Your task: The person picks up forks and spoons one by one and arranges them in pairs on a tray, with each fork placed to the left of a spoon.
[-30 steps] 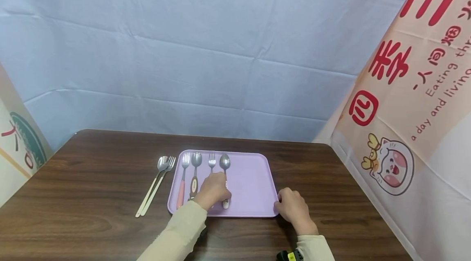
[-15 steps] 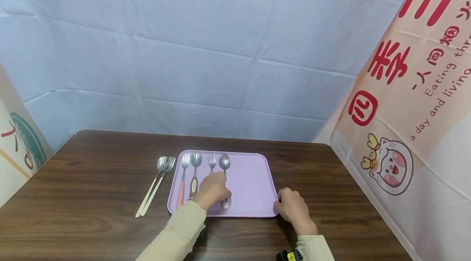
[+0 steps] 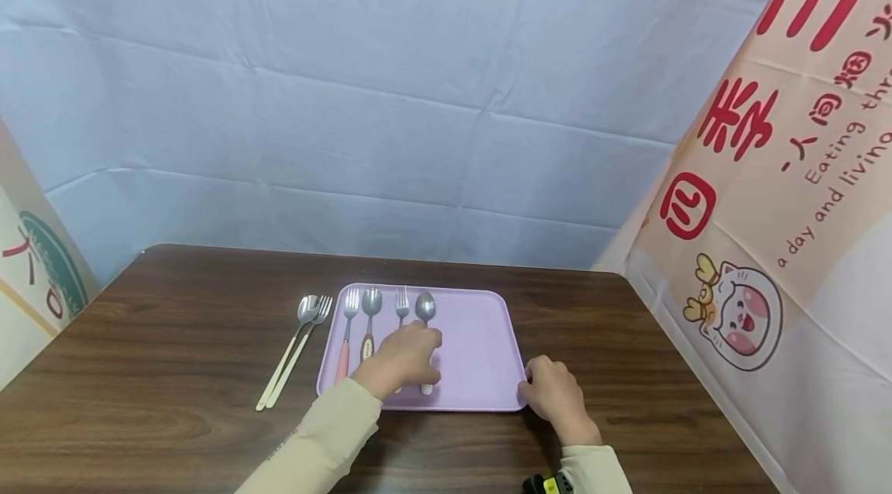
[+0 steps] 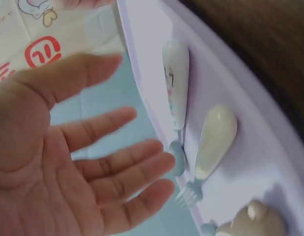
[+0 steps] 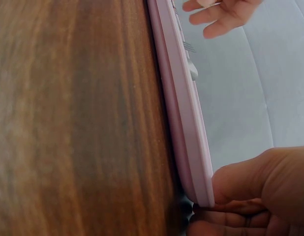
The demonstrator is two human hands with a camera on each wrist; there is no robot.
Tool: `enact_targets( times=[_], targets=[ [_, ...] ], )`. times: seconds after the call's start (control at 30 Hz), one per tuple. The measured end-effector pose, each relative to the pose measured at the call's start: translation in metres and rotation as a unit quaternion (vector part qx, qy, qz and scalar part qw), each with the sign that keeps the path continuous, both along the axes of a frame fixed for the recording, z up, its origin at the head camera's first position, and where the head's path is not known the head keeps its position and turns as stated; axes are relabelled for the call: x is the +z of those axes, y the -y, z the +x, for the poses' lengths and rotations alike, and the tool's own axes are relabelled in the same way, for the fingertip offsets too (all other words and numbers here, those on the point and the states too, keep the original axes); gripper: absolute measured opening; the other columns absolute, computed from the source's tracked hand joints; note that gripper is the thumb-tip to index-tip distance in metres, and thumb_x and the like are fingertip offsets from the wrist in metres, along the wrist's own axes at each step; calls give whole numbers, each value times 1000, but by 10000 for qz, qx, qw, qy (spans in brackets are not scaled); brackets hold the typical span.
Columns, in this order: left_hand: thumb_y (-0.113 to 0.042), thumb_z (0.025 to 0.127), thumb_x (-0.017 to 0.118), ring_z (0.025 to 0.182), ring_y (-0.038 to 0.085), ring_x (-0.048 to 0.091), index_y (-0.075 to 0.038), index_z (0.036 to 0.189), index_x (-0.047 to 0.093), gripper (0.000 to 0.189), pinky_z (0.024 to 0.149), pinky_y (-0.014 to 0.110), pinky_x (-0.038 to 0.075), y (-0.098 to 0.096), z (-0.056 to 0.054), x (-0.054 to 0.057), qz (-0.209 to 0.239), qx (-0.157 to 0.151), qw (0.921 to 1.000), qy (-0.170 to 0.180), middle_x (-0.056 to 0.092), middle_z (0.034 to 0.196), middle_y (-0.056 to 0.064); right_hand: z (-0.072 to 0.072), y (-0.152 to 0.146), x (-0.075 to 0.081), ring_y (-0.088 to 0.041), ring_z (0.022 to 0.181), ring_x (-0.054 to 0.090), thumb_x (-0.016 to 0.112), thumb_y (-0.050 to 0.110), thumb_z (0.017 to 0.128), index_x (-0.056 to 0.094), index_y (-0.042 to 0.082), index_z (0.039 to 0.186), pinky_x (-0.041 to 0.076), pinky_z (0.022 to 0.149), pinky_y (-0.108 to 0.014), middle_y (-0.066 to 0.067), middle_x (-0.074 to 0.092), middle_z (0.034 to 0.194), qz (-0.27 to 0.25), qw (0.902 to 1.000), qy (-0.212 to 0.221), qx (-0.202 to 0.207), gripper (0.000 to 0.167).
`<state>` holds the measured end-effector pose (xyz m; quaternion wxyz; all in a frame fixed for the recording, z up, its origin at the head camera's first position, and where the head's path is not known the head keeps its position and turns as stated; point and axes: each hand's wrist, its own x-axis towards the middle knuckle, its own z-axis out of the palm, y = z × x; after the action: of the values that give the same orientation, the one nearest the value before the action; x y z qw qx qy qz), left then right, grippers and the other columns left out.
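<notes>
My left hand hovers over the lilac tray, fingers spread and holding nothing. Beneath it, partly covered in the head view, lie a cream-handled fork and a white-handled spoon; both handles show fully in the left wrist view. Farther left on the tray are a pink-handled fork and a brown-handled spoon. With thumb and fingers, my right hand pinches the tray's rim near its front right corner, as the right wrist view also shows along the tray's side.
On the wooden table, left of the tray, a spoon and a fork with pale handles lie close together. Light blue cloth hangs behind the table, and a printed cloth at the right.
My left hand has drawn back slightly to the left, and its fingers have spread apart above the fork and spoon. The right hand stays on the tray's rim.
</notes>
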<state>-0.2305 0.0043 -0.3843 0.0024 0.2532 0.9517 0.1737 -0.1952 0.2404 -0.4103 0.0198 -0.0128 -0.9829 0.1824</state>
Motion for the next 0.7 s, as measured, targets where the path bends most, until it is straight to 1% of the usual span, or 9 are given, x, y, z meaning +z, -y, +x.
enact_targets(
  times=[0.07, 0.17, 0.27, 0.37, 0.5, 0.7],
  targets=[
    [-17, 62, 76, 73, 19, 53, -7, 95, 67, 35, 58, 34, 46, 2, 1, 1, -151, -217, 9996, -104, 57, 86, 6, 0, 0, 0, -21, 55, 45, 64, 6, 73, 53, 8, 62, 34, 46, -34, -3, 48, 59, 6, 10000, -1, -4, 15],
    [-19, 63, 76, 68, 18, 50, -10, 94, 67, 34, 54, 33, 44, 4, 3, 1, -399, -426, 9978, -301, 54, 82, 3, 0, 0, 0, -21, 55, 45, 64, 6, 72, 53, 9, 62, 34, 46, -34, -3, 48, 59, 13, 10000, -5, -1, 15],
    [-21, 64, 76, 68, 17, 49, -13, 93, 68, 31, 52, 34, 43, 7, 4, 0, -634, -539, 9947, -607, 52, 79, 1, -1, 0, 0, -21, 55, 45, 64, 7, 73, 53, 9, 62, 34, 46, -34, -3, 48, 59, 18, 10000, -4, 8, 15],
    [-23, 64, 76, 71, 18, 51, -14, 93, 69, 31, 52, 35, 43, 9, 3, 0, -698, -604, 9926, -787, 53, 81, 1, -1, 0, 0, -21, 55, 45, 64, 7, 73, 54, 8, 63, 34, 46, -34, -3, 48, 59, 20, 10000, -6, 11, 15],
    [-22, 63, 75, 74, 18, 53, -14, 94, 69, 32, 53, 36, 44, 10, 3, -1, -620, -634, 9932, -759, 54, 85, 3, -1, 0, 0, -21, 55, 45, 64, 6, 72, 54, 8, 63, 34, 46, -34, -4, 49, 60, 22, 10000, -21, 7, 14],
    [-22, 63, 75, 74, 18, 52, -13, 93, 69, 32, 53, 35, 44, 10, 4, 0, -580, -633, 9935, -744, 54, 85, 3, 0, 0, 0, -21, 55, 45, 64, 6, 73, 55, 7, 64, 35, 46, -34, -4, 49, 60, 13, 10000, 12, -2, 13]
  ],
)
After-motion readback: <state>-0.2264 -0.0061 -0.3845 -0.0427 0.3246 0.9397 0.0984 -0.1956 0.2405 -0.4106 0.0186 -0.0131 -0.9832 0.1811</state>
